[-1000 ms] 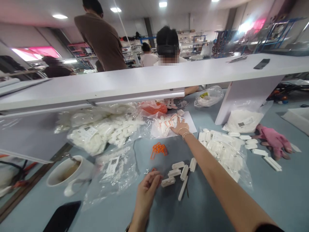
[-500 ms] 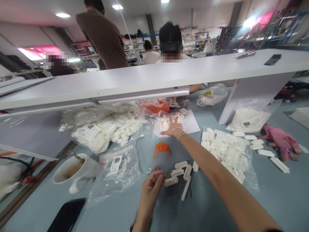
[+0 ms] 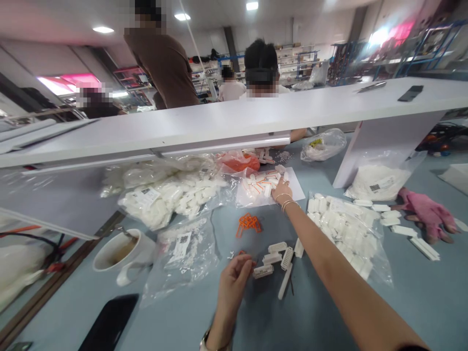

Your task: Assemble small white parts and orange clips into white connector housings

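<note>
My right hand (image 3: 282, 189) reaches far forward onto a white sheet (image 3: 294, 191) that carries a pile of small white and orange plastic parts (image 3: 261, 185); its fingers curl down on the pile's right edge. My left hand (image 3: 234, 276) rests near me on the blue table with fingers pinched together by a tiny orange piece. Right beside it lie several white connector housings (image 3: 277, 253) and a white strip (image 3: 285, 286). A cluster of orange clips (image 3: 248, 223) lies between the two hands.
Clear bags of white parts (image 3: 171, 197) lie at left, and an open bag of white housings (image 3: 343, 225) at right. A white cup (image 3: 122, 252) and a dark phone (image 3: 109, 327) sit near left. Pink gloves (image 3: 426, 213) lie far right. A white shelf (image 3: 234, 122) crosses above; people work beyond it.
My right hand has shifted right across the sheet and its spread fingers have curled in over the parts. The left hand has stayed by the connector housings.
</note>
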`<state>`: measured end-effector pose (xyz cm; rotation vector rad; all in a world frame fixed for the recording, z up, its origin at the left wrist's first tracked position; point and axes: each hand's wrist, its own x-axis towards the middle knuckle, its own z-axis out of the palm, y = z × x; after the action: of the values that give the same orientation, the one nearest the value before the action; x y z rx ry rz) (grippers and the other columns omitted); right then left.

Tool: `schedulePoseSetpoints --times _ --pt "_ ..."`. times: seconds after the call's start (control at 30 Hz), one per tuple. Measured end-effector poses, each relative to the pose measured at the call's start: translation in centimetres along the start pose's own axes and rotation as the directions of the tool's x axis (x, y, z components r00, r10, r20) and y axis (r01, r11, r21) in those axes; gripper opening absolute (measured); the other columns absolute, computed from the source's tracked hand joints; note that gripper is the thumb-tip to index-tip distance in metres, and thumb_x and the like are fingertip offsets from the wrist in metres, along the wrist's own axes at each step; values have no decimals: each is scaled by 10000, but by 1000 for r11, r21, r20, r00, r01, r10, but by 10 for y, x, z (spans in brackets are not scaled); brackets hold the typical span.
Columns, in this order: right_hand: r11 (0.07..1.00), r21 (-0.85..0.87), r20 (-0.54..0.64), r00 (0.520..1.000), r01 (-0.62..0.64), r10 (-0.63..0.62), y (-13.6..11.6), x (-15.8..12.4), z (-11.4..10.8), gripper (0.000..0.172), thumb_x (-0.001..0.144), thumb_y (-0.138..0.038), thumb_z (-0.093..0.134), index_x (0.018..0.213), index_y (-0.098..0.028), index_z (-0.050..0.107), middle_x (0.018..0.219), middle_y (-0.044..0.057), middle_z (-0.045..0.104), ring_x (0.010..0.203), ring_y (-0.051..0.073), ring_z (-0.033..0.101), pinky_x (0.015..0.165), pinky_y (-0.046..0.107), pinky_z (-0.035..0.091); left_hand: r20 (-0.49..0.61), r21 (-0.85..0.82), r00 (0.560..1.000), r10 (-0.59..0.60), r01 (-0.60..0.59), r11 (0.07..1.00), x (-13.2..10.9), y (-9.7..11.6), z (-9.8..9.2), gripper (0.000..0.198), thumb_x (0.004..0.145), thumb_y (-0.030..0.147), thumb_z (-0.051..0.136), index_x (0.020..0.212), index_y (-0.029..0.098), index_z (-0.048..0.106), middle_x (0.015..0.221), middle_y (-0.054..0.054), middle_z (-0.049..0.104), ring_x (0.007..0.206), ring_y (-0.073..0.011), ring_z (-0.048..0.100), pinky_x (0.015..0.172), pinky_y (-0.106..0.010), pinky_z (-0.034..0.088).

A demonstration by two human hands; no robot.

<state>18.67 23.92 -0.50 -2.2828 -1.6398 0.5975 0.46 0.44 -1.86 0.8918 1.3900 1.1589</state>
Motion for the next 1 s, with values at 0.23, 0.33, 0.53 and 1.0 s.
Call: schedulePoseSetpoints --times 0.23,0.33,0.53,1.0 --pt "996 84 -34 999 15 -12 11 -1 -3 881 788 -359 538 1443 -87 16 1386 236 334 1164 294 520 924 343 432 -14 22 1000 4 -4 1000 0 6 3 461 524 542 722 748 147 641 714 -59 682 673 -186 649 607 -264 502" --pt "995 99 -44 999 14 -10 13 -8 -4 947 742 -328 574 1440 -84 -18 1428 258 246 1164 302 522 924 342 435 -6 24 1000 27 -27 999 0 7 4 435 545 522 717 756 149 641 700 -56 682 682 -191 656 623 -271 507" --pt "986 163 -42 999 26 -19 9 -36 -6 903 760 -318 521 1430 -46 -19 1466 279 143 1234 317 453 997 393 377 -2 78 996 86 -86 993 -2 6 7 357 576 448 711 760 152 635 703 -62 693 702 -209 668 652 -290 508" --pt "659 177 -59 677 731 -734 51 -164 -9 312 800 -187 499 1092 -177 608 1270 103 549 1173 193 514 1024 343 379 -98 139 975 201 -187 972 1 9 1 344 628 449 664 788 145 637 658 -53 690 569 -145 611 568 -249 486"
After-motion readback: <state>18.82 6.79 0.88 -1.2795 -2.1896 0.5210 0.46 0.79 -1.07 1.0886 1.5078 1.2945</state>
